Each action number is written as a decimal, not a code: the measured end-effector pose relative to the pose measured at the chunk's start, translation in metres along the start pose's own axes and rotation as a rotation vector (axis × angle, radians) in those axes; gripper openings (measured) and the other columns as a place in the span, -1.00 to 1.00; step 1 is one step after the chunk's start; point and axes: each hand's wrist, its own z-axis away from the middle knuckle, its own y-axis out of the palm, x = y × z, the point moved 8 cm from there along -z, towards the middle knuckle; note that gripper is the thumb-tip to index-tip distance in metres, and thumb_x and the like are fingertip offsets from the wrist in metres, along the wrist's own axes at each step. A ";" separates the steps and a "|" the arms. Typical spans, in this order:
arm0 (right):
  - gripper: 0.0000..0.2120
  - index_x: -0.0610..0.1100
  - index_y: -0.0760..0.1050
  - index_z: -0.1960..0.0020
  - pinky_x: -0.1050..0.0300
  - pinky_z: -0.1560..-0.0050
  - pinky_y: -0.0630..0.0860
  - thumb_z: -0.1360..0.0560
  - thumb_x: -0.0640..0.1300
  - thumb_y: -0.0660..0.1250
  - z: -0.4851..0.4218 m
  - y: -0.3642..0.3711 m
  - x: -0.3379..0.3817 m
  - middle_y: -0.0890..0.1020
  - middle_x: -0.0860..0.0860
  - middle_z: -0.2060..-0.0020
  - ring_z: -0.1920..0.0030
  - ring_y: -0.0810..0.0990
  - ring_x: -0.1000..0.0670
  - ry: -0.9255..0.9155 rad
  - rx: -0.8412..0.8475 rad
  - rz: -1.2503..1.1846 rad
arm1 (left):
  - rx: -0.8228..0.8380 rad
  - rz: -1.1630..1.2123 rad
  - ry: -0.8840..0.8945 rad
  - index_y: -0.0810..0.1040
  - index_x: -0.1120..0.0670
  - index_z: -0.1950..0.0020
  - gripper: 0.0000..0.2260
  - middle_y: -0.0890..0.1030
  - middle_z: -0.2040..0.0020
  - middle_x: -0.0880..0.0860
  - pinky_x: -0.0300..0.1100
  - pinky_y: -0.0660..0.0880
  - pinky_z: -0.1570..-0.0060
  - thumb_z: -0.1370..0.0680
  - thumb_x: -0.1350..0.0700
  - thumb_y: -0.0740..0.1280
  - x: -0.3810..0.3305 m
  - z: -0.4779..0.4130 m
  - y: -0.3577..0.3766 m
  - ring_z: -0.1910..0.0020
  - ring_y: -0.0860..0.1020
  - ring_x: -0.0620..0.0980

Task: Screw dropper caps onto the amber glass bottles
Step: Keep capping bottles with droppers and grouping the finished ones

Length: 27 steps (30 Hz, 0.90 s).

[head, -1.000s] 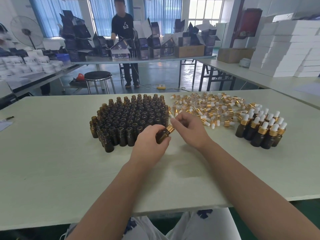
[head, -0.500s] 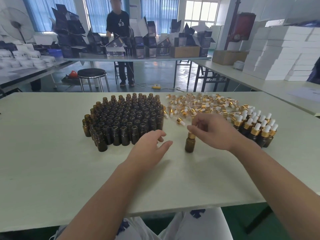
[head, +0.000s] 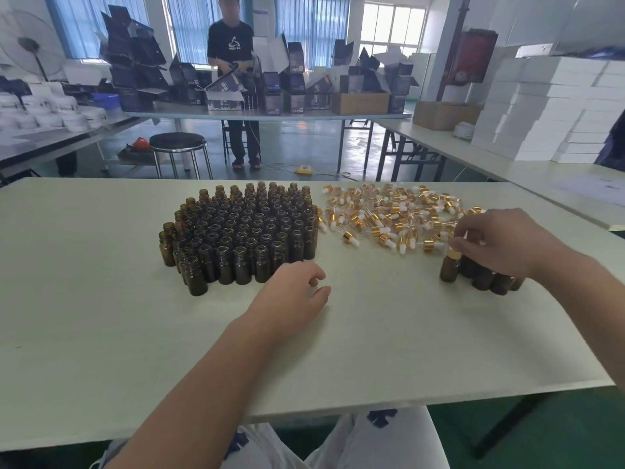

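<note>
Amber bottles (head: 243, 231): most stand uncapped at centre-left, loose dropper caps (head: 389, 214) heaped beside them. My right hand (head: 500, 242) pinches a capped bottle (head: 450, 269) against the small finished group (head: 490, 280), seemingly; my left hand (head: 291, 299) hovers relaxed, empty.

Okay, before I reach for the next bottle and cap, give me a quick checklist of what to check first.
1. The capped bottle stands upright beside the finished bottles: ok.
2. Its cap is screwed fully tight: cannot tell.
3. The right hand is free: not ok, it pinches that bottle's cap.
4. The left hand is free: ok, open and holding nothing.
5. The uncapped bottles are upright and near the left hand: ok.
6. The loose dropper caps are ready on the table: ok, a pile lies right of the uncapped bottles.
</note>
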 end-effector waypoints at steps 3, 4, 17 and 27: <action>-0.80 0.04 0.55 0.03 0.10 0.08 0.21 -0.54 0.13 0.25 -0.003 0.002 -0.015 0.51 0.16 0.32 0.23 0.40 0.09 0.033 -0.014 0.078 | -0.001 -0.005 0.007 0.53 0.04 -0.23 -0.74 0.52 -0.02 -0.07 -0.26 0.34 0.00 -0.58 0.00 0.27 0.000 0.000 0.000 0.01 0.40 -0.14; -0.81 0.05 0.55 0.03 0.09 0.07 0.19 -0.54 0.13 0.25 -0.004 0.003 -0.018 0.50 0.18 0.32 0.21 0.39 0.09 0.044 -0.013 0.092 | -0.003 -0.007 0.008 0.53 0.04 -0.22 -0.75 0.50 0.00 -0.08 -0.27 0.34 0.01 -0.58 0.00 0.27 0.000 0.000 0.000 0.01 0.40 -0.14; -0.88 0.07 0.54 0.04 0.09 0.01 0.12 -0.57 0.06 0.25 -0.001 0.003 -0.025 0.46 0.25 0.30 0.10 0.38 0.05 0.075 0.010 0.113 | -0.028 -0.004 0.024 0.56 0.04 -0.16 -0.79 0.51 0.06 -0.09 -0.28 0.31 0.08 -0.57 0.03 0.27 0.002 0.000 0.000 0.07 0.39 -0.16; -0.70 -0.02 0.47 -0.23 0.10 0.04 0.22 -0.53 0.02 0.29 0.003 0.001 -0.022 0.50 0.15 0.33 0.28 0.40 0.13 0.093 -0.037 0.026 | -0.035 0.065 -0.002 0.53 0.00 -0.19 -0.79 0.54 0.10 -0.13 -0.26 0.36 0.08 -0.57 0.03 0.28 0.005 -0.001 0.001 0.09 0.44 -0.17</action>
